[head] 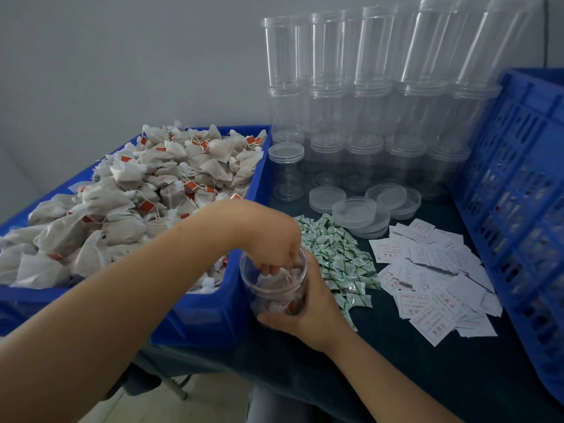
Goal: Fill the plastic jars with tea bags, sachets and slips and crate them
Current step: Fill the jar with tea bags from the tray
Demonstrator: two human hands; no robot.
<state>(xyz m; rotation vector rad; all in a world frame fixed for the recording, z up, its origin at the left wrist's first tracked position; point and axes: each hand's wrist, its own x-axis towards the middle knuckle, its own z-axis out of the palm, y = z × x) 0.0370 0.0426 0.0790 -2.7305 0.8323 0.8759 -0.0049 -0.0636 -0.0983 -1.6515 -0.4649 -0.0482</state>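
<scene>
Nearest the camera, the right hand [308, 312] wraps its grip around the lower side of an open plastic jar [274, 285], holding it just beside the front right corner of the blue bin [195, 312]. The left hand [274, 248] reaches into the mouth of this jar with curled fingers and seems to push tea bags down; if it pinches one, I cannot tell.

I judge the task to be at an early stage of this jar: only tea bags show inside it, with no sachet and no slip yet, and it has no lid. The tea bags [128, 203] are heaped high in the bin. Right of the jar lie the green sachets [335, 257] on the table [396, 377], then the paper slips [433, 285] further right. Behind the sachets are loose lids [354, 210], and behind them many stacked empty jars [366, 102]. The blue crate [525, 193] stands far right of the jar; what it contains I cannot tell. Nothing blocks the way to the sachets.
</scene>
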